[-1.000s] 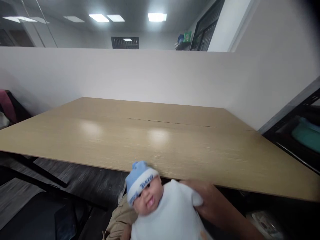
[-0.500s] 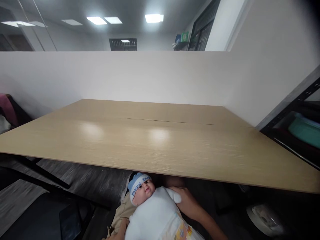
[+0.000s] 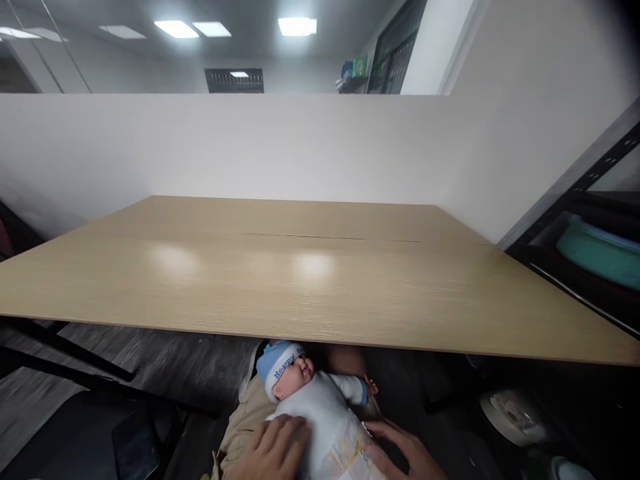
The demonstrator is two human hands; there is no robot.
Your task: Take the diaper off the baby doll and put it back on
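Doll (image 3: 320, 405) on its back in your lap, blue-and-white cap (image 3: 280, 367) just at the table's near edge. Your left hand (image 3: 274, 450) lies on its shirt, fingers extended, gripping nothing. Your right hand (image 3: 400, 452) is at the printed diaper (image 3: 347, 455), fingers half-curled; cannot tell whether they pinch it. Bare wooden table (image 3: 300, 287) beyond; black chair (image 3: 65, 433) to your left, dark phone-like slab (image 3: 135, 445) on it.
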